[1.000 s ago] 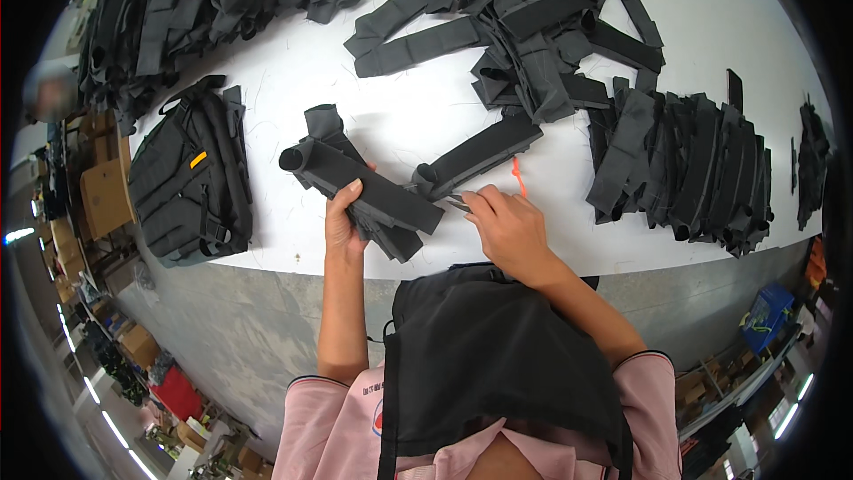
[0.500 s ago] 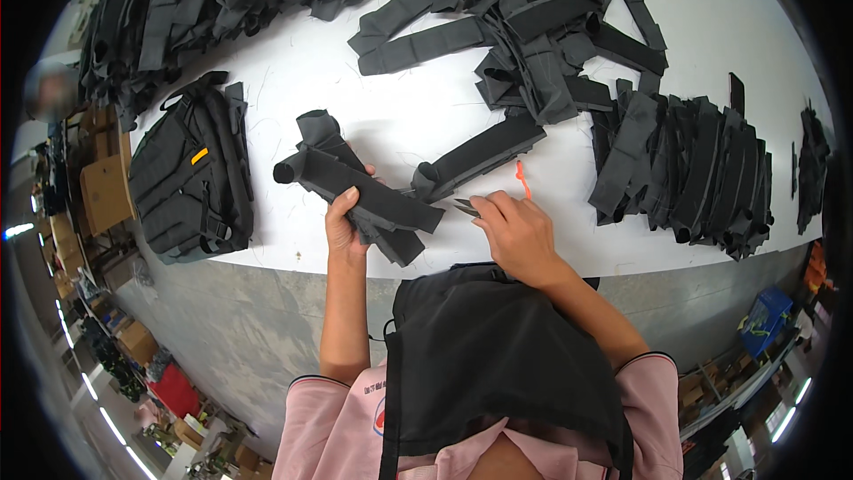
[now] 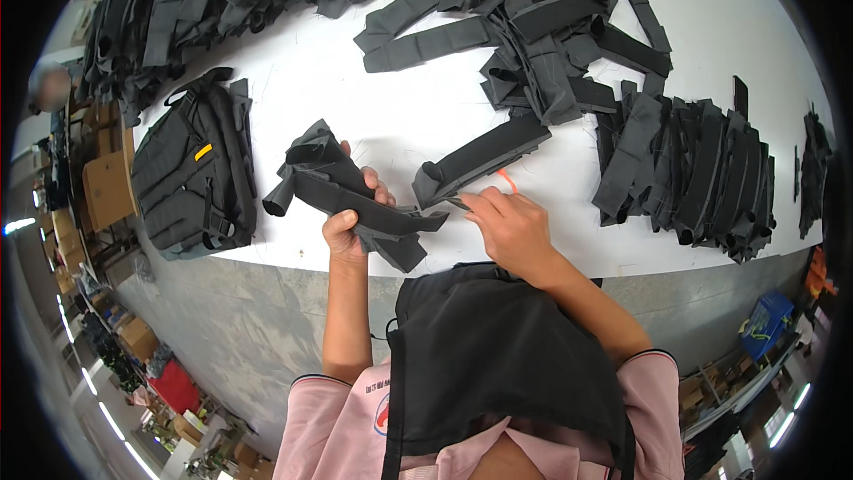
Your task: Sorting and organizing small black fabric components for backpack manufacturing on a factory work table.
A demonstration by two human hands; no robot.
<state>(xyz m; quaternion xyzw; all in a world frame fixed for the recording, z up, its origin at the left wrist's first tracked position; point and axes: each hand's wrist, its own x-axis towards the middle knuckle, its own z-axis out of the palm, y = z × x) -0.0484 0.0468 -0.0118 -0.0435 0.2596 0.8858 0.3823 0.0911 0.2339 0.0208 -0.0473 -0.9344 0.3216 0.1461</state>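
Note:
My left hand (image 3: pixel 343 229) is closed round a bundle of folded black fabric strips (image 3: pixel 324 188), with the thumb on top and fingertips curling over the far side. My right hand (image 3: pixel 517 227) grips small thread snips (image 3: pixel 457 202), an orange cord (image 3: pixel 507 180) trailing beyond the hand. The tips of the snips lie between the bundle and the near end of another black strip (image 3: pixel 484 157), which slants across the white table. That strip's near end almost meets the bundle; whether they are joined by thread I cannot tell. Most of the snips is hidden in my fingers.
A black backpack (image 3: pixel 197 178) with a yellow tag lies at the left. Loose black strips (image 3: pixel 542 44) are heaped at the far middle, a row of stacked strips (image 3: pixel 689 169) sits at the right, and another pile (image 3: pixel 222 0) fills the far left. The white table's (image 3: pixel 293 253) near edge runs before me.
My right hand has moved slightly left and away from me, bringing the snips to the strip's near end. The bundle in my left hand has turned a little, and more of its fingers show.

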